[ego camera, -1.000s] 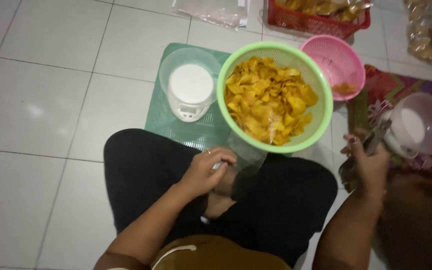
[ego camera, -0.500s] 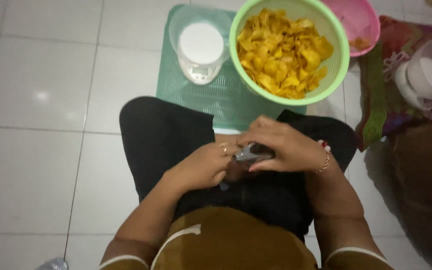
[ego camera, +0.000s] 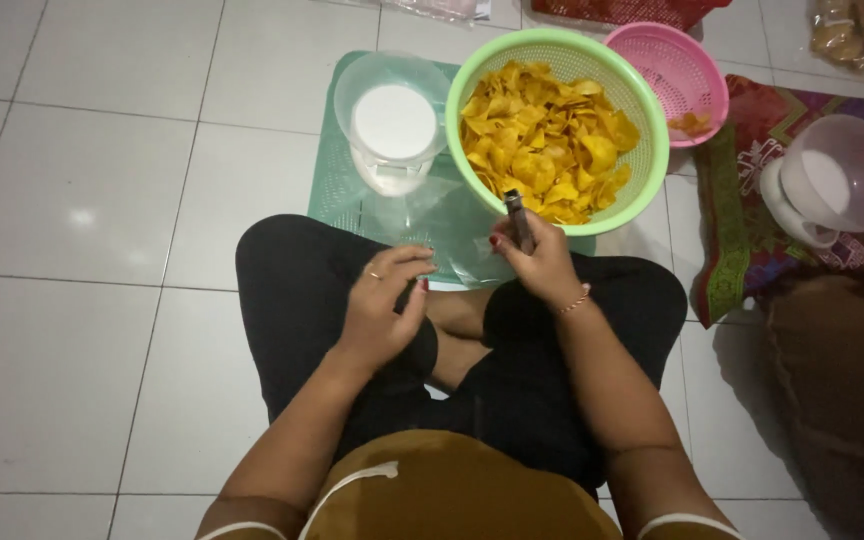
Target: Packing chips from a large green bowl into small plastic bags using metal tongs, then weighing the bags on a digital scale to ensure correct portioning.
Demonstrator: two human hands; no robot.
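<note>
Two hands are up front now, working over the lap of someone sitting cross-legged on the tiled floor [ego camera: 102, 180]. A moment ago they were bunched together low over a small dark thing; since then the right hand [ego camera: 542, 262] has lifted it toward the green basket [ego camera: 652, 150] of yellow chips [ego camera: 542, 150], fingers wrapped round what looks like a slim dark tool [ego camera: 518, 218], its tip at the basket's near rim. I can't tell exactly what it is. The left hand [ego camera: 384, 305] sits half curled, pinching the edge of a clear plastic bag [ego camera: 422, 215] that's spread over the green mat [ego camera: 337, 190]. So the bag looks opened out and ready by the chips. A white kitchen scale [ego camera: 392, 125] with a clear bowl stands beside the basket, a pink basket [ego camera: 687, 65] behind.
</note>
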